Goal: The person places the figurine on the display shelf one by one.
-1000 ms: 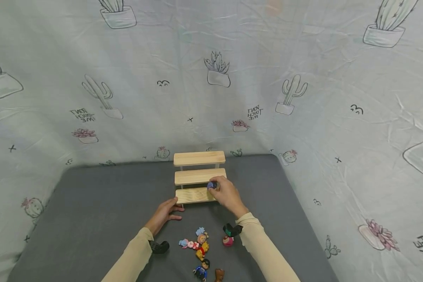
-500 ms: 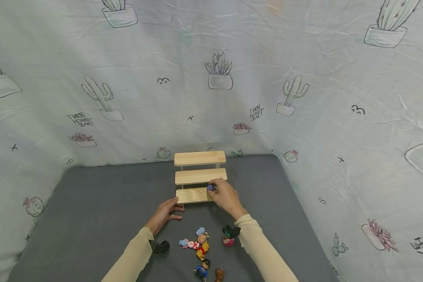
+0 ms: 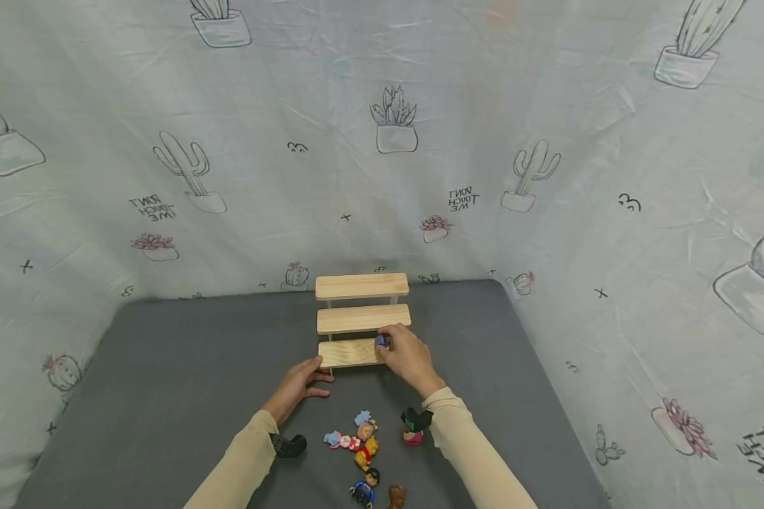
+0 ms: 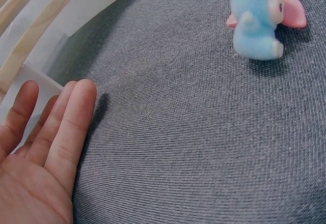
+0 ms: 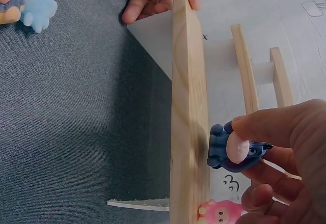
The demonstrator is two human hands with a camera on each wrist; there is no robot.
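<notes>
The right hand, having dropped from the middle step, pinches a blue figurine onto the wooden riser's lowest step; the flat left hand steadies its near-left end.

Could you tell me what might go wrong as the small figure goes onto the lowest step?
The right hand pinches the blue figure at the bottom step; on that narrow board it may topple. The pink figure stands close and could get knocked. The left hand only touches the stand's end, so it may shift.
</notes>
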